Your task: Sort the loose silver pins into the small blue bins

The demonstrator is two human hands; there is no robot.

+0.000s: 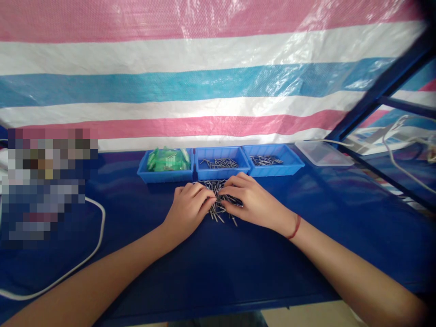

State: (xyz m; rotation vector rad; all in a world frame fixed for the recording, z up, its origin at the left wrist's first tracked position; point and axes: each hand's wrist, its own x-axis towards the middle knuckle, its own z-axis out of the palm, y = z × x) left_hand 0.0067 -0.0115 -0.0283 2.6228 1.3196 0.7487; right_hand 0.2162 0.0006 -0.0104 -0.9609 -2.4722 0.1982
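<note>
A loose pile of metal blind rivets (218,213) lies on the blue table in front of the bins. My left hand (190,204) rests at the pile's left side, thumb and forefinger pressed together at its middle. Whatever is between those fingertips is too small to make out. From the right, my right hand (250,197) reaches over the pile with curved fingers apart from the thumb, and rivets show in the gap. A red cord circles the right wrist.
Behind the pile stand three blue bins: the left bin (166,176) holds green plastic packets, while the middle bin (223,173) and right bin (277,170) hold rivets. A clear plastic lid (323,153) lies farther right. A white cable (102,222) curves at left.
</note>
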